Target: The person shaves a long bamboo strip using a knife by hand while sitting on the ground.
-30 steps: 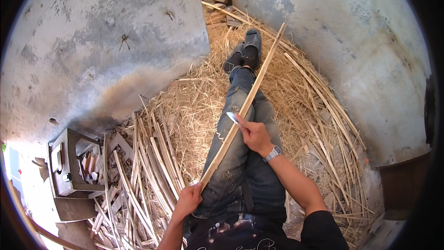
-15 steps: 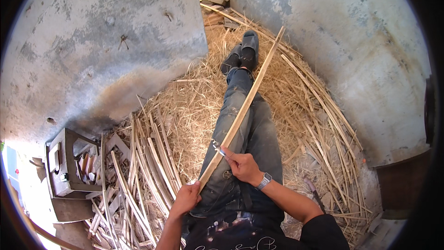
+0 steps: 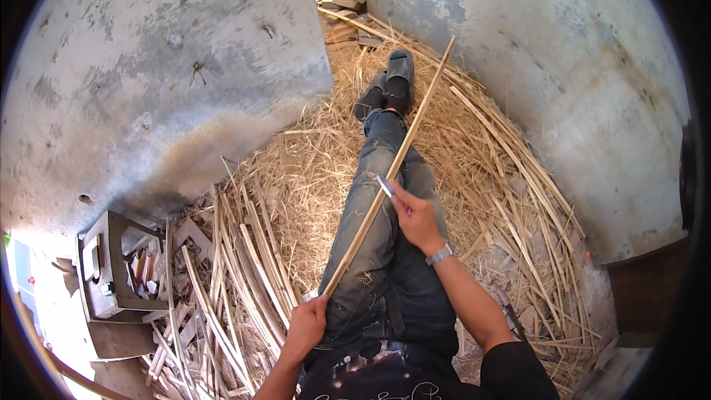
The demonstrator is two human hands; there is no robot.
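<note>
1. at the bottom centre of the frame, the person's dark printed shirt (image 3: 378,381) fills the lower edge, with both forearms coming up from it.
2. the left hand (image 3: 307,326), low and just left of centre, is clenched around the near end of a long thin bamboo strip (image 3: 389,170).
3. the strip runs diagonally from that hand up and to the right, lying over the person's blue jeans (image 3: 385,281), and its far tip reaches the upper centre of the frame near the grey wall.
4. the right hand (image 3: 415,215), at the middle of the frame, wears a wristwatch (image 3: 440,254) and grasps a small knife (image 3: 385,187); the pale blade touches the strip about midway along it.
5. left of the legs, in the lower left, lies a heap of split bamboo slats (image 3: 237,274), and beside it stands a small dark stool (image 3: 111,267).
6. under and around the legs, a bed of straw-like shavings (image 3: 311,178) spreads across the middle of the frame.
7. further up, at upper centre, the legs end in dark shoes (image 3: 392,78), crossed at the ankles.
8. grey concrete walls (image 3: 148,81) curve around the upper left and upper right.
</note>
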